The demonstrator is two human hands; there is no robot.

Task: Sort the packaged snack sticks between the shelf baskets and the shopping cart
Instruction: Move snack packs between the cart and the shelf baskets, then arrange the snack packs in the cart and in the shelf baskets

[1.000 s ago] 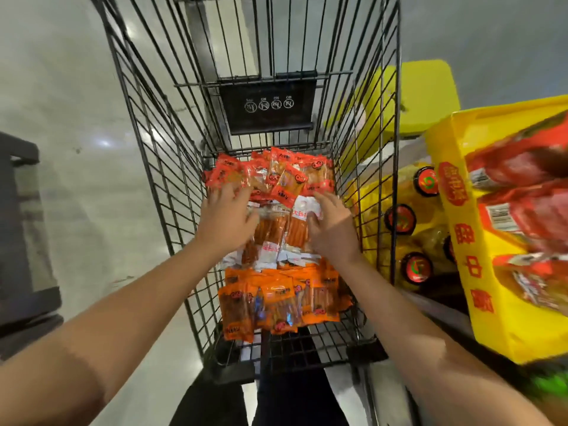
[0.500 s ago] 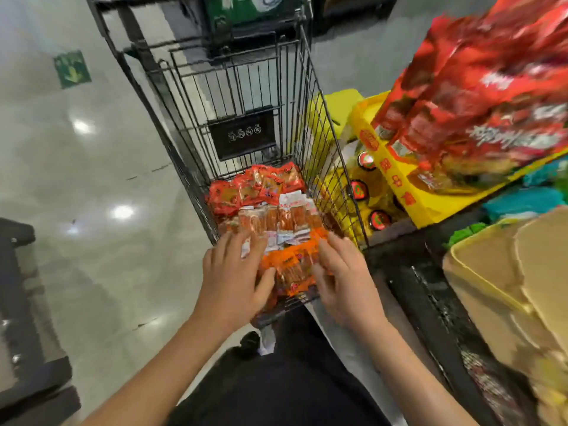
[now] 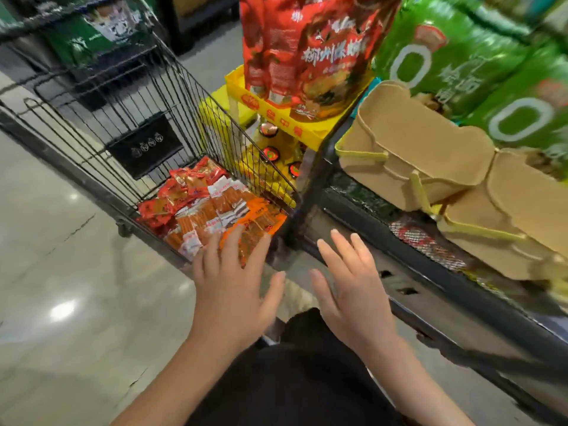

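Both hands are spreading wide open, holding nothing. The left hand [image 3: 233, 290] is hanging over the snack packs [image 3: 215, 210] lying in the cart [image 3: 129, 124], mid-frame. The right hand [image 3: 347, 287] is hanging beside the shelf [image 3: 430, 290].

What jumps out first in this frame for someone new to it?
Two open hands fill the lower centre: the left hand over the near corner of the shopping cart, the right hand empty beside it. In the cart lies a bright heap of red and orange snack stick packs. On the right, tan shelf baskets sit under big green bags.
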